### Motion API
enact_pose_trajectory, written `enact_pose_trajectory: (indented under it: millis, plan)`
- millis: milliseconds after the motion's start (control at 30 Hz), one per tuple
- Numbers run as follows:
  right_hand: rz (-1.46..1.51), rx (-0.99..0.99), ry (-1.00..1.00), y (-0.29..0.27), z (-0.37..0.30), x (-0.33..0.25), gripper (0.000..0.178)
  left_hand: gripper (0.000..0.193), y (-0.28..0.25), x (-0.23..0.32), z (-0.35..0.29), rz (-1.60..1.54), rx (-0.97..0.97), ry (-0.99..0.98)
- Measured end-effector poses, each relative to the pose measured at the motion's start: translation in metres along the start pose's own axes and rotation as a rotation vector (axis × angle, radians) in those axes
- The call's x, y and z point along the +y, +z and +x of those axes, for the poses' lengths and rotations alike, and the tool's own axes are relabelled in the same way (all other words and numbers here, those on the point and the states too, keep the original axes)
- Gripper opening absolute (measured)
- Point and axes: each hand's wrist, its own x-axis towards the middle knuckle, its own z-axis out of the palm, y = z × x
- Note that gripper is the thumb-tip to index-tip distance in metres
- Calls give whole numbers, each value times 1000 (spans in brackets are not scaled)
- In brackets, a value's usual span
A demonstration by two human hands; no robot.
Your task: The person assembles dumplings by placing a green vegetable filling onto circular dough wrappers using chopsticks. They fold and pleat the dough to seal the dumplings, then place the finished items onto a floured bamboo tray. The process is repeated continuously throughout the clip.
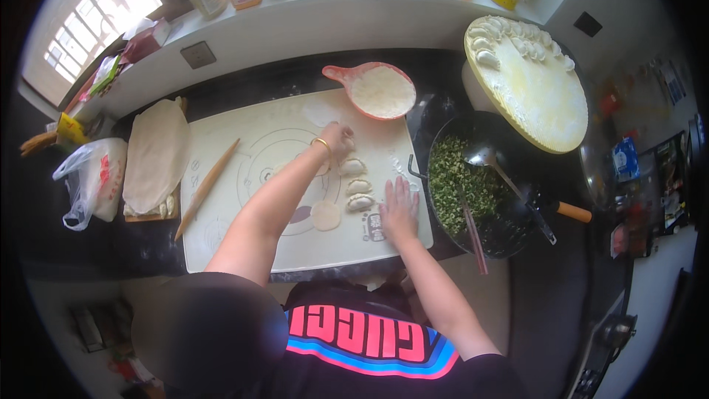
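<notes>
My left hand (337, 139), with a gold bracelet at its wrist, reaches across the pale kneading mat (295, 255) to the far end of a row of dumplings. Its fingers are closed around a dumpling (350, 145), which they partly hide. Nearer to me, several more folded dumplings (360, 201) line up on the mat. My right hand (399, 212) lies flat at the mat's right side, fingers apart, holding nothing. A round dough wrapper (325, 216) rests left of the row, and other wrappers lie partly under my left forearm.
A wooden rolling pin (207, 188) lies at the mat's left. Beyond the mat sits a red-rimmed scoop of flour (382, 91). On the right, a dark wok (509, 233) holds green filling (459, 177), a metal spoon (509, 181) and chopsticks (473, 229); behind it, a round tray (543, 96) carries dumplings.
</notes>
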Motion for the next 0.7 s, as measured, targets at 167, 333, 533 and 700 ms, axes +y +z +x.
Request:
enact_pose_trajectory:
  millis: [167,333,533,700]
  plan:
    - [3,-38,11,1,10,-6,53,39,9,-25,16,-101,-53,190]
    - [68,-2,-13,6,23,-10,48,36,-10,-13,-3,-198,-52,62]
    - [61,31,-17,4,23,-13,46,32,-13,-52,-48,89,198,81]
    - [114,71,-41,11,20,-11,44,32,-15,-44,-69,-5,94,-89]
